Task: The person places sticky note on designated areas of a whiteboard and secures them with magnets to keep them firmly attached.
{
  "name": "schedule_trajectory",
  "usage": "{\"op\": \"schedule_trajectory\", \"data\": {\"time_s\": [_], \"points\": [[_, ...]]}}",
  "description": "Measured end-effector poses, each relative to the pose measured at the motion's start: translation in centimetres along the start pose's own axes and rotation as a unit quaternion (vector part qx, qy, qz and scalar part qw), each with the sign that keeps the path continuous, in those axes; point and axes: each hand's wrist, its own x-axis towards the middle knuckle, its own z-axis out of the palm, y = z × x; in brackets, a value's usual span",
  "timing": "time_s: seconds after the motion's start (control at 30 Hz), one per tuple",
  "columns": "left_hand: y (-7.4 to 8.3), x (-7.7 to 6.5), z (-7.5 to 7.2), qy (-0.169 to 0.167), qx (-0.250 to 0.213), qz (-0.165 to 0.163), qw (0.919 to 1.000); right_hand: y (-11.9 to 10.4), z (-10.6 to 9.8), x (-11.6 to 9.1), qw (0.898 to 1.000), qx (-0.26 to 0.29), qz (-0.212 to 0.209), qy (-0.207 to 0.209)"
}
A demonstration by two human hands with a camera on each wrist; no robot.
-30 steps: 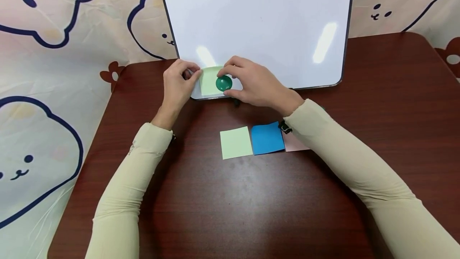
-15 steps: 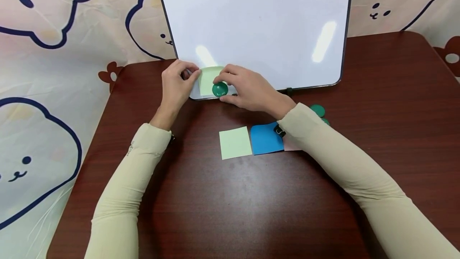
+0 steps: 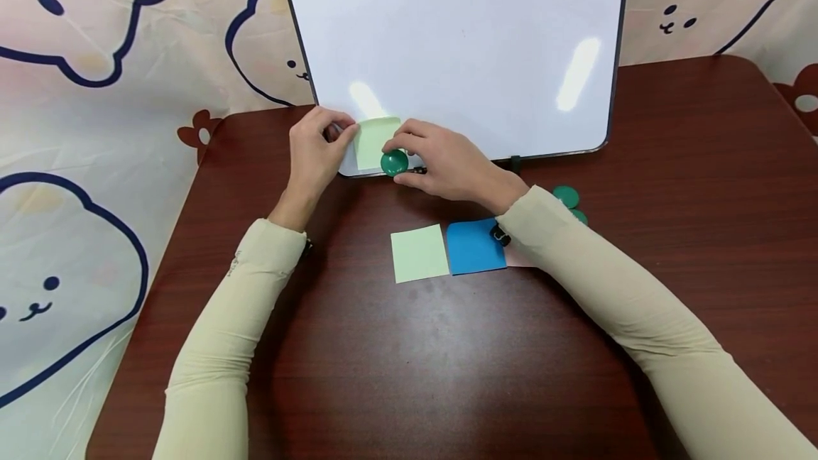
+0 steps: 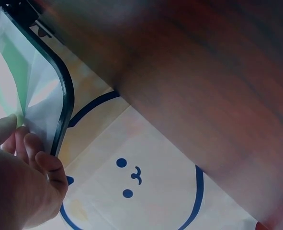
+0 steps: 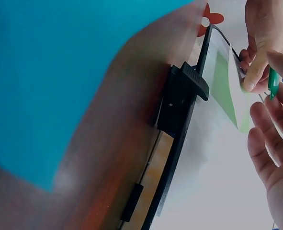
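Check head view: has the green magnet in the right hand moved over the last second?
Yes, the green magnet moved down, toward the bottom edge of the whiteboard.

Round green plastic-looking disc (image 3: pixel 394 163): glossy. Held pale-green square paper note (image 3: pixel 373 142): matt. White rectangular board (image 3: pixel 460 41): smooth, glossy. Red-brown tabletop (image 3: pixel 409 360): wood-grained, shiny. Cream cloth sleeve (image 3: pixel 214 346): creased.

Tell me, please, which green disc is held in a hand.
The disc at the whiteboard, pinched by the right hand; the other two discs lie on the table beside the right sleeve.
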Motion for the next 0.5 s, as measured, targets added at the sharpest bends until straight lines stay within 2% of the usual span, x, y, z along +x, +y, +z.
{"op": "schedule_trajectory", "data": {"time_s": [0.3,0.5], "points": [[0.0,0.2,-0.1,-0.001,0.001,-0.002,1.0000,-0.6,-1.2,0.8,1.000,-0.005,-0.016,0.023],[0.0,0.1,0.0,-0.008,0.002,-0.011,0.9999,-0.7,-1.7,1.2,1.000,-0.021,-0.006,0.012]]}}
